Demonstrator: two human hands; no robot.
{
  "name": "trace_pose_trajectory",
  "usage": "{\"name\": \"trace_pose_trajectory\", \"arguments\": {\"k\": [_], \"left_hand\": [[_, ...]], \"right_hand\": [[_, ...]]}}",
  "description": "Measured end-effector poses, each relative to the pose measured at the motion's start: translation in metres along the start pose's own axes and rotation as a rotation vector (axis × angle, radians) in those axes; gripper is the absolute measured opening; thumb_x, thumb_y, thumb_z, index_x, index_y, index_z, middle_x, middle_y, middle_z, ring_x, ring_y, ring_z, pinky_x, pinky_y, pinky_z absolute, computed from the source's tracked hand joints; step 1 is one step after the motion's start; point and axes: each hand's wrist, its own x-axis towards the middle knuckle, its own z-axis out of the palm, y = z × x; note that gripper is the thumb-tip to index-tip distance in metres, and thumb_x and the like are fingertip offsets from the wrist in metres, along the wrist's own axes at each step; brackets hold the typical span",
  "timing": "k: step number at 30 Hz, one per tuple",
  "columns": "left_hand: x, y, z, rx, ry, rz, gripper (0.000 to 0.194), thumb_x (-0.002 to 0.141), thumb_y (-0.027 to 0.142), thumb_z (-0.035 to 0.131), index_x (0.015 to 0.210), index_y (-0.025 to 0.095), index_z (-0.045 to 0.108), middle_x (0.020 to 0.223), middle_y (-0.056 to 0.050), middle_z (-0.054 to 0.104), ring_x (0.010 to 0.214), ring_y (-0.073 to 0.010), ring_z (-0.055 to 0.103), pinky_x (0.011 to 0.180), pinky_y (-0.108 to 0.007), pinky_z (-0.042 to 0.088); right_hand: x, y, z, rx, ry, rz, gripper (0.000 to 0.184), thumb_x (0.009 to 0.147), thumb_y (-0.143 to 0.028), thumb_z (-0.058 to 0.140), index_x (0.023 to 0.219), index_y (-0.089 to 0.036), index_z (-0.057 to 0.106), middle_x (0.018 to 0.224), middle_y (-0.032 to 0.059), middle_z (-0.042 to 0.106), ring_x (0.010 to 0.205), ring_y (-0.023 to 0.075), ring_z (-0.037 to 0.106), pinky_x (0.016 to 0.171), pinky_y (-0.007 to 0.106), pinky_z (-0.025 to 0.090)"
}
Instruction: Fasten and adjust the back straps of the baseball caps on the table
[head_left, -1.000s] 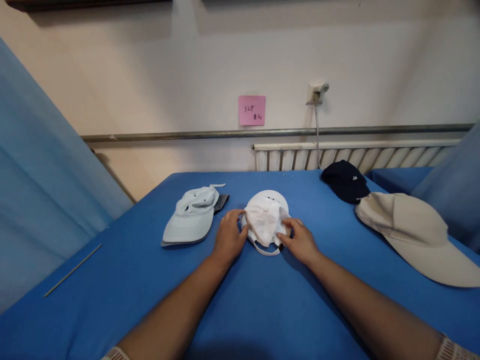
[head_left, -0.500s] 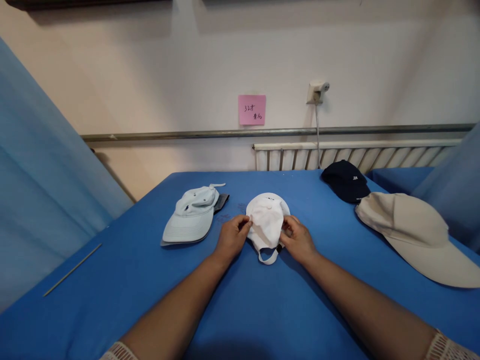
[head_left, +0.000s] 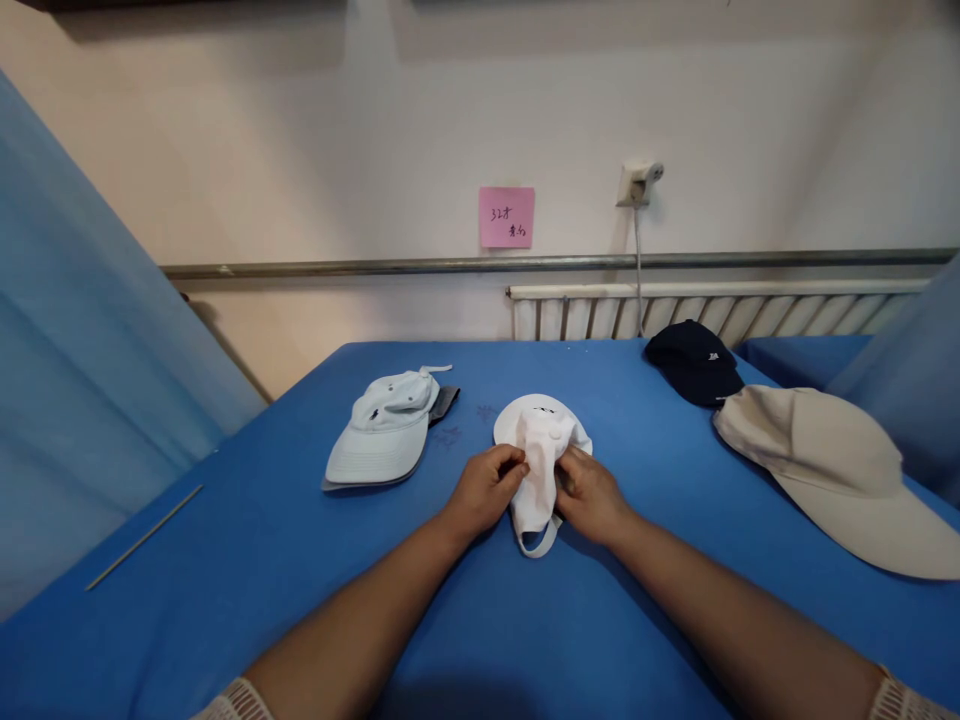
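A white baseball cap (head_left: 538, 480) lies in the middle of the blue-covered table, its brim away from me and its back strap looped toward me. The crown is squeezed narrow between my hands. On its left side, my left hand (head_left: 489, 487) pinches the fabric between thumb and fingers. My right hand (head_left: 589, 492) grips the opposite side, and some of its fingertips are hidden by the cloth. Dark stitching shows on the white cap's front near the brim.
Left of my hands, a pale blue cap (head_left: 386, 425) rests over a dark grey one (head_left: 444, 403). A navy cap (head_left: 691, 362) and a large beige cap (head_left: 832, 460) lie on the right. A thin stick (head_left: 144, 538) is near the table's left edge (head_left: 45, 612).
Both hands have drawn closer together and slightly toward me. The white cap's crown has gone from rounded to pinched narrow, and the cap has slid a little nearer.
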Motion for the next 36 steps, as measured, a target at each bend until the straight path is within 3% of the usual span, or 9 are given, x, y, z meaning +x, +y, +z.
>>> {"name": "trace_pose_trajectory", "arguments": {"k": [6, 9, 13, 19, 24, 28, 31, 36], "left_hand": [[0.004, -0.012, 0.001, -0.107, 0.025, -0.115, 0.017, 0.081, 0.033, 0.057, 0.081, 0.017, 0.061, 0.073, 0.000, 0.061, 0.065, -0.0137, 0.054, 0.061, -0.024, 0.043], [0.005, -0.013, 0.002, -0.114, 0.023, -0.119, 0.018, 0.080, 0.034, 0.058, 0.080, 0.017, 0.061, 0.073, 0.000, 0.062, 0.065, -0.0139, 0.054, 0.061, -0.024, 0.043], [0.004, -0.012, 0.002, -0.098, 0.024, -0.120, 0.019, 0.080, 0.036, 0.057, 0.080, 0.017, 0.061, 0.074, -0.001, 0.064, 0.067, -0.0150, 0.056, 0.062, -0.025, 0.044], [0.004, -0.012, 0.001, -0.078, 0.045, -0.110, 0.019, 0.081, 0.035, 0.057, 0.081, 0.017, 0.063, 0.074, -0.001, 0.065, 0.066, -0.0148, 0.057, 0.061, -0.025, 0.044], [0.011, -0.017, -0.020, -0.014, 0.278, -0.154, 0.023, 0.079, 0.038, 0.058, 0.081, 0.016, 0.064, 0.073, -0.001, 0.064, 0.068, -0.0158, 0.057, 0.063, -0.026, 0.044], [0.017, -0.021, -0.041, -0.020, 0.425, -0.181, 0.025, 0.078, 0.039, 0.058, 0.082, 0.015, 0.065, 0.076, -0.002, 0.066, 0.071, -0.0170, 0.059, 0.066, -0.027, 0.045], [0.018, -0.023, -0.048, 0.005, 0.442, -0.193, 0.026, 0.078, 0.039, 0.058, 0.083, 0.015, 0.067, 0.076, -0.003, 0.067, 0.072, -0.0181, 0.060, 0.067, -0.027, 0.045], [0.017, -0.024, -0.046, 0.125, 0.345, -0.163, 0.028, 0.081, 0.039, 0.053, 0.085, 0.016, 0.068, 0.081, -0.004, 0.069, 0.078, -0.0204, 0.062, 0.069, -0.029, 0.046]], "right_hand": [[-0.002, 0.001, -0.001, -0.161, -0.084, 0.147, 0.032, 0.072, -0.013, 0.061, 0.103, -0.019, 0.060, 0.103, 0.0081, 0.064, 0.098, 0.0234, 0.057, 0.084, 0.033, 0.042], [-0.001, 0.000, -0.001, -0.220, -0.090, 0.147, 0.027, 0.074, -0.015, 0.059, 0.101, -0.020, 0.063, 0.101, 0.0095, 0.066, 0.095, 0.0250, 0.059, 0.079, 0.033, 0.042], [0.002, 0.001, -0.001, -0.293, -0.111, 0.147, 0.012, 0.077, -0.015, 0.056, 0.082, -0.020, 0.065, 0.086, 0.0088, 0.069, 0.078, 0.0232, 0.062, 0.067, 0.031, 0.041], [0.002, 0.004, -0.002, -0.410, -0.114, 0.096, 0.010, 0.079, -0.014, 0.053, 0.076, -0.020, 0.061, 0.078, 0.0086, 0.069, 0.070, 0.0215, 0.061, 0.061, 0.030, 0.038], [-0.001, -0.003, -0.017, -0.259, 0.052, 0.039, 0.008, 0.083, -0.021, 0.054, 0.075, -0.021, 0.054, 0.074, 0.0036, 0.063, 0.072, 0.0195, 0.058, 0.066, 0.030, 0.039], [-0.005, -0.010, -0.029, -0.122, 0.207, -0.129, 0.011, 0.086, -0.023, 0.052, 0.075, -0.022, 0.051, 0.072, 0.0021, 0.059, 0.071, 0.0179, 0.055, 0.067, 0.030, 0.040], [-0.009, -0.014, -0.031, -0.055, 0.251, -0.225, 0.011, 0.086, -0.022, 0.052, 0.075, -0.023, 0.050, 0.074, 0.0028, 0.060, 0.070, 0.0178, 0.055, 0.068, 0.031, 0.042], [-0.013, -0.019, -0.027, 0.008, 0.197, -0.249, 0.006, 0.088, -0.025, 0.052, 0.082, -0.022, 0.052, 0.077, 0.0030, 0.060, 0.072, 0.0180, 0.055, 0.069, 0.032, 0.044]]}}
